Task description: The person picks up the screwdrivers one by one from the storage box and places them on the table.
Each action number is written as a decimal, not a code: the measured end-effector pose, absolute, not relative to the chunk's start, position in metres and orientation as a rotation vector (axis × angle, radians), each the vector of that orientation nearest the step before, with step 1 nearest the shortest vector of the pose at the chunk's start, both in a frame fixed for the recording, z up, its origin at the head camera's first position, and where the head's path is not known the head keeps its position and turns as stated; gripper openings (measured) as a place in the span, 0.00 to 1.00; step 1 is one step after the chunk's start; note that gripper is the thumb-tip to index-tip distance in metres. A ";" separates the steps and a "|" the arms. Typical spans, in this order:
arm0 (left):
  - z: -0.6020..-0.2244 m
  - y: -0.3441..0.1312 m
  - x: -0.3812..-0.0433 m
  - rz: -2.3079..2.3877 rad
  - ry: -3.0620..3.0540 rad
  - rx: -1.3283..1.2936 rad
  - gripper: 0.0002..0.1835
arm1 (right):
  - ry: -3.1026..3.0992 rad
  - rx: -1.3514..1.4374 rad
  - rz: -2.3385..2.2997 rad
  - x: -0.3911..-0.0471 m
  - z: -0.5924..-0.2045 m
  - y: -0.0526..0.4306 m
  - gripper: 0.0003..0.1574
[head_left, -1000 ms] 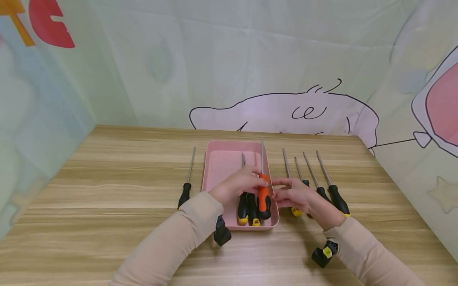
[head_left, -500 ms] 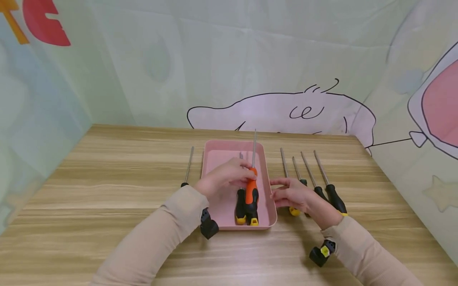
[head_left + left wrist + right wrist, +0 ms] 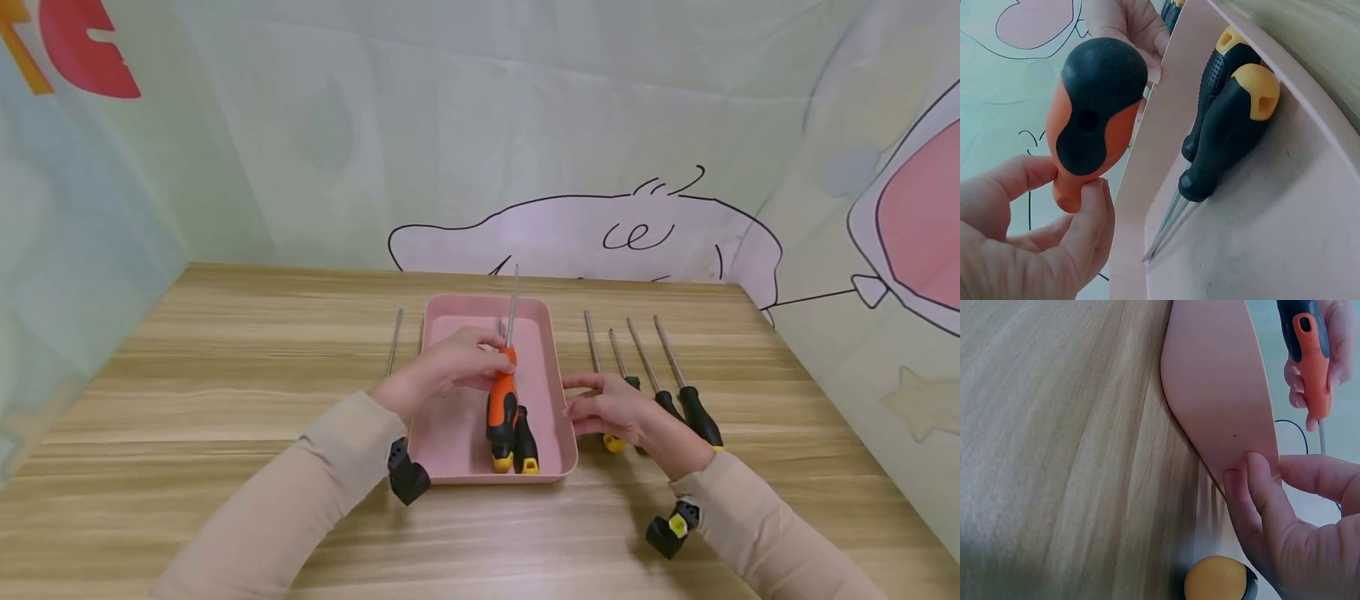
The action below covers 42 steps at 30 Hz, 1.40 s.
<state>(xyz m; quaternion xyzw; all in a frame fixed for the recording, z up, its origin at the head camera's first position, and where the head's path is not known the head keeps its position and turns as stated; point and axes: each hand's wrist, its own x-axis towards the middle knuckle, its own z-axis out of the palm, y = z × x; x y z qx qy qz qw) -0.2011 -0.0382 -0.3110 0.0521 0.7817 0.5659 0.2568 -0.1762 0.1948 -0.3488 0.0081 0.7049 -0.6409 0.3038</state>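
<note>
My left hand (image 3: 467,360) pinches an orange-and-black screwdriver (image 3: 503,402) at the narrow neck of its handle, shaft pointing away. It is held above the pink tray (image 3: 491,479). In the left wrist view, two black-and-yellow screwdrivers (image 3: 1222,140) lie side by side inside the tray; in the head view, the orange one partly covers them. My right hand (image 3: 613,408) touches the tray's right wall from outside with its fingertips. In the right wrist view, two fingers (image 3: 1266,494) rest against that wall and another reaches its rim.
Right of the tray, several screwdrivers lie in a row, among them a black-handled one (image 3: 700,417); my right hand partly covers some handles. Another screwdriver (image 3: 395,340) lies left of the tray, its handle hidden by my left arm. A printed cloth (image 3: 465,150) hangs behind the table.
My left hand has carried the orange screwdriver leftward, from beside the tray's right wall to above the other two screwdrivers. My right hand stays at the tray's wall.
</note>
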 end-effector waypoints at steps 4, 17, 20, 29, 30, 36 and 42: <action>-0.309 -0.043 -0.201 1.526 2.129 0.111 0.18 | 1.876 0.025 -1.694 -0.176 -0.349 0.195 0.36; -0.302 -0.061 -0.200 1.529 2.130 0.078 0.23 | 1.900 0.029 -1.681 -0.176 -0.348 0.195 0.36; -0.303 -0.066 -0.200 1.533 2.123 0.084 0.23 | 1.901 0.032 -1.678 -0.176 -0.348 0.195 0.36; -0.302 -0.080 -0.198 1.542 2.125 0.096 0.23 | 1.911 0.030 -1.675 -0.177 -0.349 0.195 0.36; -0.303 -0.081 -0.198 1.545 2.122 0.098 0.23 | 1.911 0.028 -1.675 -0.177 -0.349 0.195 0.36; -0.304 -0.087 -0.199 1.565 2.092 0.105 0.24 | 1.900 0.019 -1.679 -0.178 -0.350 0.196 0.36; -0.303 -0.093 -0.201 1.565 2.089 0.100 0.27 | 1.888 0.003 -1.686 -0.178 -0.350 0.196 0.37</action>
